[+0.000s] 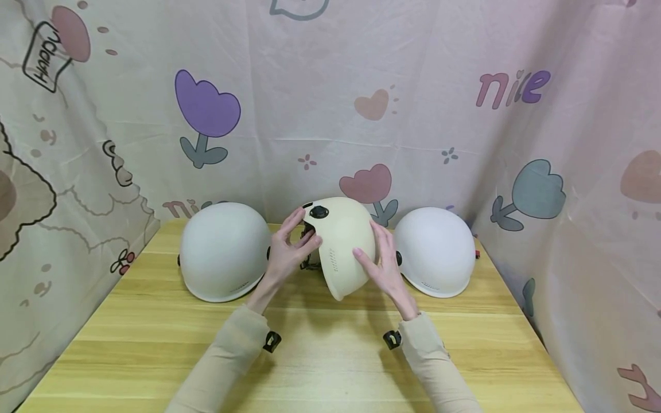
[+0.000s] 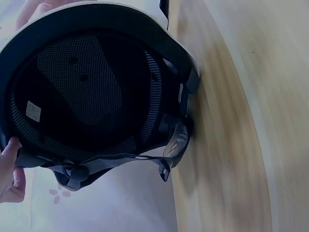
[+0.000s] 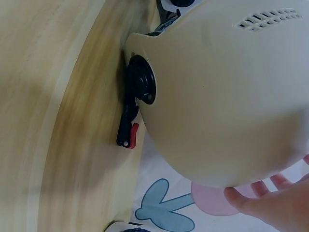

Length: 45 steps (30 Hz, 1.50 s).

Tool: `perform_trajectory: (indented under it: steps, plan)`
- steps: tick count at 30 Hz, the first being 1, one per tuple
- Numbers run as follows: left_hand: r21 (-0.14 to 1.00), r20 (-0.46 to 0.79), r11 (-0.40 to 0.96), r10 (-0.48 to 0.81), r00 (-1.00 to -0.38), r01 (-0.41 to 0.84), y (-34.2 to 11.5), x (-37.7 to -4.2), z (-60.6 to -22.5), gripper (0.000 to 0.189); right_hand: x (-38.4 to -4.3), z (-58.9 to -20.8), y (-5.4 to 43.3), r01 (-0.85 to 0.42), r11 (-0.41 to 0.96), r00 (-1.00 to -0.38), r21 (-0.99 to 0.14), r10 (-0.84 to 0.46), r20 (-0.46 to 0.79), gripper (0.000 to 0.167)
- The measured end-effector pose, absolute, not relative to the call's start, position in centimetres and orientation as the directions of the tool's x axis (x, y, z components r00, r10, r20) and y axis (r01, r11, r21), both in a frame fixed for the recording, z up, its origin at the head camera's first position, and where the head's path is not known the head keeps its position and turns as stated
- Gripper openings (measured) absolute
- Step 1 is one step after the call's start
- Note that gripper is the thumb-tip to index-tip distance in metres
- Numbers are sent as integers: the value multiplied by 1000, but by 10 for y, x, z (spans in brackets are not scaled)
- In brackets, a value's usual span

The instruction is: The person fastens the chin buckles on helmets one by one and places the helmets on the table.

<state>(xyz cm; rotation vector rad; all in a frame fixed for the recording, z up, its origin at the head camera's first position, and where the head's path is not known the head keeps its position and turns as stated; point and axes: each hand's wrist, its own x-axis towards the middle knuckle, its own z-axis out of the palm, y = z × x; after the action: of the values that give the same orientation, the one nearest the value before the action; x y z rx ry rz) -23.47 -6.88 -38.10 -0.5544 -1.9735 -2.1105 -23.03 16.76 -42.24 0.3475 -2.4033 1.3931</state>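
Note:
A cream helmet [image 1: 348, 246] is turned on its side in the middle of the table, held between both hands. My left hand [image 1: 284, 252] grips its rim, close to a round black side knob [image 1: 319, 212]. On the other side, my right hand [image 1: 384, 267] holds the rounded shell, thumb toward me and fingers farther back. The left wrist view looks into the black padded lining [image 2: 79, 72], with a small white label [image 2: 33, 111] and a dark chin strap [image 2: 116, 160]. A red-tabbed black buckle [image 3: 127, 135] lies by the shell in the right wrist view.
One white helmet [image 1: 224, 252] sits dome up on the left, another white helmet [image 1: 436, 252] on the right, both near the back of the wooden table [image 1: 330, 367]. A printed cloth [image 1: 289, 86] hangs behind and along both sides. Each wrist carries a small black mount.

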Motion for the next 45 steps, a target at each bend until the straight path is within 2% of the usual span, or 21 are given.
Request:
perform_trajectory:
  steps: [4,9,15,19,23,29,33,40,45]
  plan:
    - [916,400,-85,135,-907,391,-68,-234,-380,76,-231,-422,168,-373,493,-910,-786,-27,414,79]
    - [915,402,-109,187,-896,388,-69,-236,-382,76,-233,-418,172,-428,504,-880,-750,-46,472,75]
    - [912,409,-101,241,-880,397,-70,-237,-385,68,-234,-409,172,-519,512,-828,-684,-102,552,67]
    - [912,410,-86,265,-873,402,-71,-236,-386,64,-234,-406,169,-526,517,-825,-676,-118,552,67]
    - [911,407,-64,286,-867,407,-72,-236,-389,63,-232,-401,166,-471,583,-850,-662,-100,517,73]
    - [921,377,-23,313,-872,389,-72,-236,-391,64,-229,-388,159,-366,714,-888,-597,-76,453,95]
    - [931,350,-7,313,-883,366,-71,-237,-390,59,-230,-384,155,-334,731,-901,-595,-61,430,98]
    - [928,356,-6,318,-879,373,-73,-238,-390,55,-230,-385,152,-350,716,-900,-604,-78,429,104]
    - [923,370,-21,331,-868,385,-73,-238,-388,54,-232,-385,151,-420,705,-866,-572,-123,484,100]
